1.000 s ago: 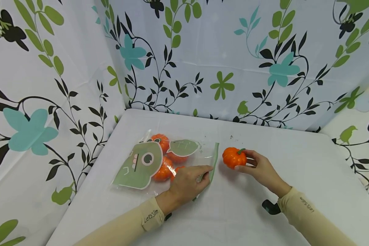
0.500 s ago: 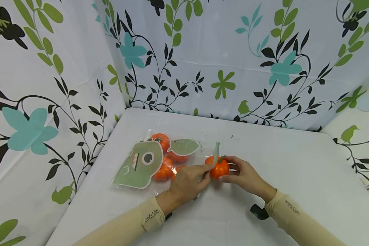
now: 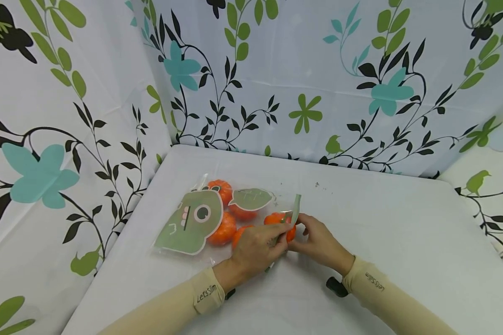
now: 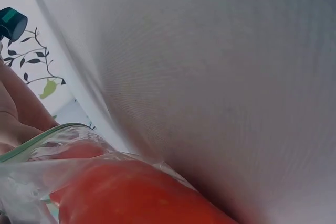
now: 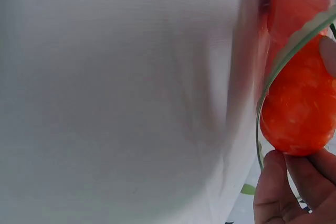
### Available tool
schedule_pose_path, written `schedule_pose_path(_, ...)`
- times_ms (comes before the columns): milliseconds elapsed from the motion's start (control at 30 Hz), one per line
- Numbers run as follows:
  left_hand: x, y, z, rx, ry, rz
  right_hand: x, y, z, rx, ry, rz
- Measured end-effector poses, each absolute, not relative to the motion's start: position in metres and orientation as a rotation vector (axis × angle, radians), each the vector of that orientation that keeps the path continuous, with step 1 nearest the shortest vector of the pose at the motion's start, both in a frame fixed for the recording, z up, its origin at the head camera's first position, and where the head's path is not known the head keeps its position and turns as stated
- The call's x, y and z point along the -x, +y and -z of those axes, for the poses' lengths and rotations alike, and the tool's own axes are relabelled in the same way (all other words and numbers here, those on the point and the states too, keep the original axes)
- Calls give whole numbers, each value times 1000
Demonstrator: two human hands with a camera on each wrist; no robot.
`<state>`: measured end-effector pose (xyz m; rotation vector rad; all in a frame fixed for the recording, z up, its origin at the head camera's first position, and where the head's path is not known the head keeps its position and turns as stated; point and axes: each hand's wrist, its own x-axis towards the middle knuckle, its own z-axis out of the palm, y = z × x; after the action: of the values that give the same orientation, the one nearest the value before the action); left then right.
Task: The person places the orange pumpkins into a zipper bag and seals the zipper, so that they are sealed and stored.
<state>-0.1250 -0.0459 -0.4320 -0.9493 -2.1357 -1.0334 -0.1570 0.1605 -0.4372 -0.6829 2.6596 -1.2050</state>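
Observation:
A clear zip bag [image 3: 188, 223] with a green cartoon print lies on the white table, holding several small orange toy pumpkins [image 3: 222, 229]. My left hand [image 3: 255, 246] pinches the bag's green-edged mouth [image 3: 296, 209], keeping it raised. At that mouth, my right hand [image 3: 321, 242] holds another orange pumpkin [image 3: 274, 218] by its near side, fingers and thumb around it. This pumpkin is partly within the bag opening; the right wrist view shows the green rim [image 5: 273, 74] curving around it. The left hand hides part of one bagged pumpkin.
The white-covered table [image 3: 402, 223] extends to the right of the bag. A patterned curtain [image 3: 251, 93] stands behind and at the left. Black wrist devices [image 3: 337, 287] sit under both forearms.
My right hand has moved left with the pumpkin, from beside the bag to partly inside its mouth. The left hand has stayed in place, pinching the rim.

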Motion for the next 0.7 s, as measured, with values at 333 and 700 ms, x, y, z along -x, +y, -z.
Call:
schedule_pose_path(333, 125, -46, 432, 979, -2130, 1042, 167, 144, 443, 730, 2711, 1220)
schedule_pose_path(700, 124, -46, 431, 979, -2119, 1047, 173, 126, 449, 758, 2670, 1307)
